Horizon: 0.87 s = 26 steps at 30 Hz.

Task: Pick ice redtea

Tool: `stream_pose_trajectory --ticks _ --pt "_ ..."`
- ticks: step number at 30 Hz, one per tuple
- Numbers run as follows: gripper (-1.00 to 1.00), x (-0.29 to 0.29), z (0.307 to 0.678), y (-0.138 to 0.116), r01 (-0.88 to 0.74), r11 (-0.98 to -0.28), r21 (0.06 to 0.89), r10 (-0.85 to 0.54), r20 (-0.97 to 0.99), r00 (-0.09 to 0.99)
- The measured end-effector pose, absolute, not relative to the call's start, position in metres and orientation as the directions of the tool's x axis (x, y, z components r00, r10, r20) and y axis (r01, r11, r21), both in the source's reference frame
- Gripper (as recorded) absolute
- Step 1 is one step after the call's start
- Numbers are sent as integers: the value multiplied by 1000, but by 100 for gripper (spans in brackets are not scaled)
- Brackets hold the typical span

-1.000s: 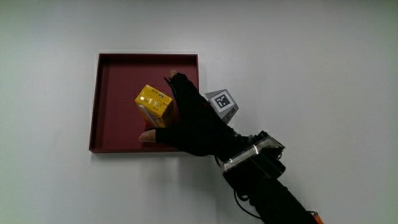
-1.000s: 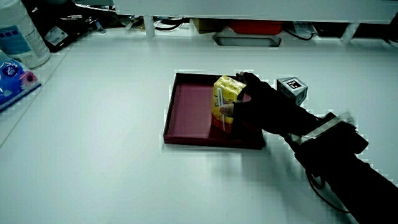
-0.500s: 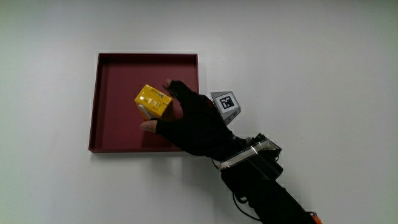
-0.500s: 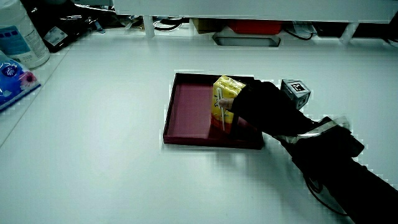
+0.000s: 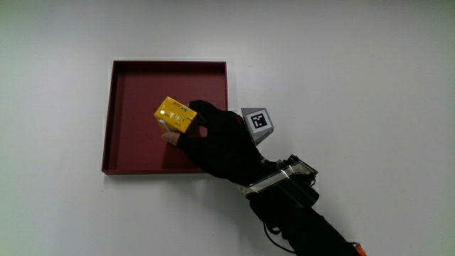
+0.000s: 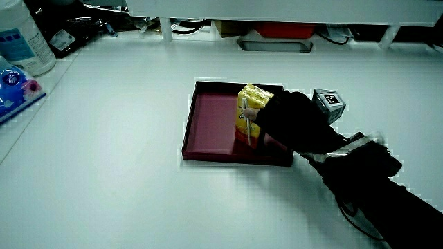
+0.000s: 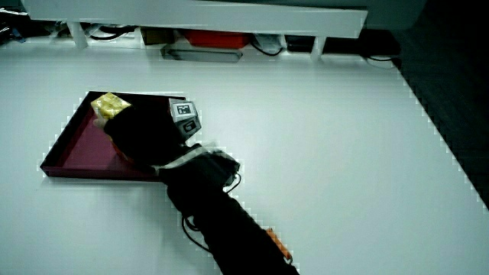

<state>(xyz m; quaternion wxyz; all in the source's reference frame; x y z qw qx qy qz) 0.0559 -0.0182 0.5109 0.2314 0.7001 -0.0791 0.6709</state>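
Note:
A yellow drink carton, the ice redtea [image 5: 175, 115] [image 6: 250, 104] [image 7: 109, 104], stands upright in a dark red tray [image 5: 128, 121] [image 6: 211, 121] [image 7: 72, 149]. A white straw runs down the carton's side in a side view. The gloved hand [image 5: 213, 139] [image 6: 291, 121] [image 7: 141, 130] reaches into the tray, its fingers wrapped around the carton from the side. The carton's base still rests on the tray floor. A patterned cube [image 5: 257, 119] [image 6: 329, 102] [image 7: 184, 114] sits on the back of the hand.
A white bottle [image 6: 21, 38] and a blue packet [image 6: 14, 86] lie near the table's edge in a side view. A low partition with cables and a red box [image 6: 284, 28] [image 7: 214, 37] bounds the table.
The fingers have closed in from spread beside the carton to wrapped around it. The carton has stayed in place in the tray.

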Motion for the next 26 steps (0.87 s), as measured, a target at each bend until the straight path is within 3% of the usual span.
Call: stream_pose_trajectory --ticks 3,12,26 --pt "100 56 510 -18 -424 -882 206 194 978 71" --pt "100 58 505 -14 -420 -888 185 183 982 46" --pt "100 65 434 -2 -518 -856 -1 47 996 -78"
